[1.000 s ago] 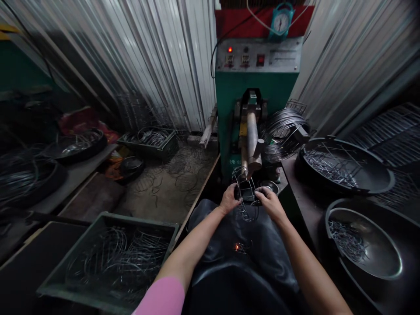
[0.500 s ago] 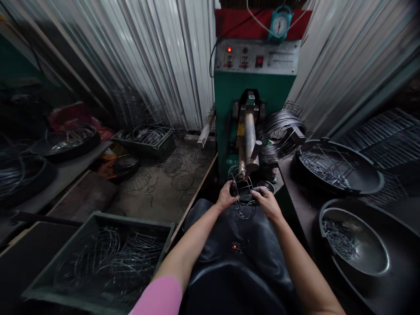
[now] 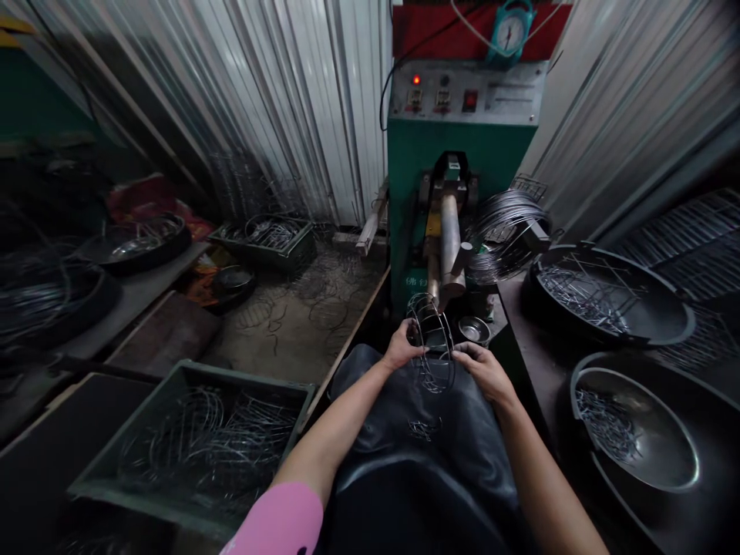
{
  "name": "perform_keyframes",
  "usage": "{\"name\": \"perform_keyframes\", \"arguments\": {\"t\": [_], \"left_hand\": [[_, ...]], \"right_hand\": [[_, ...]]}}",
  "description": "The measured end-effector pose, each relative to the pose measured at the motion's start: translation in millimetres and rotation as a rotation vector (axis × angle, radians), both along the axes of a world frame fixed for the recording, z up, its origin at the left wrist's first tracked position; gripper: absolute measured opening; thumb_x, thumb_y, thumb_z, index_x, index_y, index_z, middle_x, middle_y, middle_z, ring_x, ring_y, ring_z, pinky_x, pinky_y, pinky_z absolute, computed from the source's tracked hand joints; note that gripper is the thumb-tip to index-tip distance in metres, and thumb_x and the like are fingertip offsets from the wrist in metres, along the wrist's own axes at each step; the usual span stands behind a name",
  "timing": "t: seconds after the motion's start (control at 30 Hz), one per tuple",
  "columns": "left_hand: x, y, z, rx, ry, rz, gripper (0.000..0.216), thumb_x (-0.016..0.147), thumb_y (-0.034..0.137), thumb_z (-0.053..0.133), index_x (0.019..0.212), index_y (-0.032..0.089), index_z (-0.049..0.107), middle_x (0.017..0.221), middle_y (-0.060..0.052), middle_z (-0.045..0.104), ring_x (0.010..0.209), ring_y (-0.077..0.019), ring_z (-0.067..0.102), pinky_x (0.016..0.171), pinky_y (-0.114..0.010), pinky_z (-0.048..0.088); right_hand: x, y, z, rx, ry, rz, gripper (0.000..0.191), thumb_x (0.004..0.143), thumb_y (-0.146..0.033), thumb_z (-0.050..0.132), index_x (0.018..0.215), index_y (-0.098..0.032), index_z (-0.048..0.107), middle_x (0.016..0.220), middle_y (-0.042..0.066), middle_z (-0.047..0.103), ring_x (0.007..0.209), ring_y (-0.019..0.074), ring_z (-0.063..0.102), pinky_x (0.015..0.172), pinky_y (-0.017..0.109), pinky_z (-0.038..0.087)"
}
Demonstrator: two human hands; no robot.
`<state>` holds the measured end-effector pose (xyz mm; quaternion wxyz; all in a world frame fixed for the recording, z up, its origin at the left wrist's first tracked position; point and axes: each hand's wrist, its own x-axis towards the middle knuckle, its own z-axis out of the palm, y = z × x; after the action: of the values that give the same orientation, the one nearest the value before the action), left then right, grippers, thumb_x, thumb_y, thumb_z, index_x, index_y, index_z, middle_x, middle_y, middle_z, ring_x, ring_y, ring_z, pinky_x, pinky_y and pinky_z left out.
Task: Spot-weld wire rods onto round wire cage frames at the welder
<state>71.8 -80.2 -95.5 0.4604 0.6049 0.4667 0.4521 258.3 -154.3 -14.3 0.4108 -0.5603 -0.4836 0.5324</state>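
Between my two hands is a round wire frame (image 3: 432, 381) made of bent metal rods, its upper part just below the electrode tips of a green welding machine (image 3: 456, 289). My left hand (image 3: 405, 347) grips the frame's left side, thumb and fingers closed on the wire. On the opposite side my right hand (image 3: 479, 366) pinches the frame with thumb and fingertips. I cannot make out whether the wire touches the electrodes. A few short wire pieces (image 3: 425, 428) lie on the dark apron (image 3: 381, 462) over my lap.
At lower left stands a green crate (image 3: 190, 501) of bent wire parts. To the right are a black pan (image 3: 682, 312) with short rods and a metal bowl (image 3: 687, 447) of small wire pieces. A small dish (image 3: 474, 330) sits beside the machine, under a cable coil (image 3: 509, 231).
The wire frame has turned slightly in my hands, and my right hand sits a little lower on it. A red glowing spot on the apron has gone. The view has shifted slightly left.
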Motion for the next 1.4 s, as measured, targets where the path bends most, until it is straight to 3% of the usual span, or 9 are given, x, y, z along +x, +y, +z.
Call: {"name": "perform_keyframes", "arguments": {"t": [0.27, 0.43, 0.6, 0.83, 1.0, 1.1, 1.2, 1.4], "left_hand": [[6, 12, 0.3, -0.167, -0.195, -0.015, 0.070, 0.049, 0.015, 0.080, 0.111, 0.015, 0.048, 0.088, -0.002, 0.058, 0.085, -0.0157, 0.055, 0.081, -0.030, 0.044], [9, 15, -5.5, -0.187, -0.228, -0.013, 0.070, 0.046, 0.017, 0.082, 0.108, 0.015, 0.049, 0.087, -0.001, 0.057, 0.084, -0.0151, 0.054, 0.082, -0.031, 0.042], [12, 14, -9.6, -0.196, -0.278, -0.011, 0.069, 0.044, 0.019, 0.083, 0.105, 0.015, 0.050, 0.082, 0.001, 0.055, 0.078, -0.0128, 0.052, 0.075, -0.027, 0.044], [12, 21, -1.8, -0.325, -0.362, 0.004, 0.068, 0.042, 0.021, 0.084, 0.102, 0.015, 0.052, 0.073, 0.002, 0.053, 0.071, -0.0115, 0.052, 0.067, -0.025, 0.044], [7, 18, -2.4, -0.286, -0.325, 0.040, 0.070, 0.041, 0.021, 0.085, 0.101, 0.015, 0.051, 0.076, 0.002, 0.054, 0.073, -0.0117, 0.052, 0.072, -0.026, 0.044], [7, 9, -3.8, -0.299, -0.312, 0.022, 0.069, 0.041, 0.023, 0.085, 0.101, 0.016, 0.050, 0.076, 0.002, 0.053, 0.072, -0.0109, 0.052, 0.072, -0.026, 0.045], [9, 0, -1.8, -0.393, -0.313, 0.013, 0.067, 0.045, 0.027, 0.084, 0.101, 0.017, 0.048, 0.078, 0.002, 0.052, 0.070, -0.0108, 0.052, 0.066, -0.026, 0.047], [10, -1, 3.1, -0.534, -0.344, 0.018, 0.061, 0.052, 0.036, 0.080, 0.100, 0.019, 0.047, 0.086, -0.002, 0.052, 0.074, -0.0123, 0.054, 0.057, -0.024, 0.049]], "right_hand": [[-6, 35, 2.3, 0.113, -0.071, -0.046, 0.035, 0.065, -0.051, 0.067, 0.076, -0.018, 0.064, 0.069, 0.002, 0.062, 0.064, 0.0160, 0.055, 0.060, 0.028, 0.044], [-2, 23, -5.0, 0.106, -0.074, -0.058, 0.038, 0.065, -0.052, 0.066, 0.081, -0.018, 0.066, 0.076, 0.003, 0.064, 0.071, 0.0173, 0.057, 0.065, 0.028, 0.044], [0, 6, -7.5, 0.052, -0.066, -0.050, 0.036, 0.065, -0.053, 0.066, 0.072, -0.018, 0.061, 0.063, 0.000, 0.058, 0.062, 0.0148, 0.053, 0.058, 0.026, 0.041], [-8, 34, -3.6, 0.117, -0.074, -0.078, 0.035, 0.067, -0.053, 0.064, 0.070, -0.019, 0.059, 0.063, 0.000, 0.057, 0.062, 0.0156, 0.052, 0.059, 0.028, 0.043], [0, 10, -16.6, 0.066, -0.032, -0.039, 0.033, 0.067, -0.047, 0.066, 0.084, -0.018, 0.064, 0.080, 0.003, 0.064, 0.075, 0.0180, 0.057, 0.070, 0.030, 0.045], [5, -11, -22.1, 0.024, -0.047, 0.031, 0.029, 0.070, -0.045, 0.064, 0.080, -0.018, 0.063, 0.078, 0.002, 0.064, 0.074, 0.0171, 0.056, 0.070, 0.029, 0.044], [4, -15, -18.0, 0.044, -0.033, 0.001, 0.028, 0.072, -0.046, 0.063, 0.077, -0.018, 0.062, 0.074, 0.000, 0.062, 0.071, 0.0155, 0.054, 0.068, 0.027, 0.043], [-7, 13, 1.5, 0.118, -0.021, -0.052, 0.031, 0.069, -0.048, 0.064, 0.074, -0.018, 0.061, 0.068, 0.001, 0.059, 0.066, 0.0153, 0.052, 0.063, 0.027, 0.042]]}}
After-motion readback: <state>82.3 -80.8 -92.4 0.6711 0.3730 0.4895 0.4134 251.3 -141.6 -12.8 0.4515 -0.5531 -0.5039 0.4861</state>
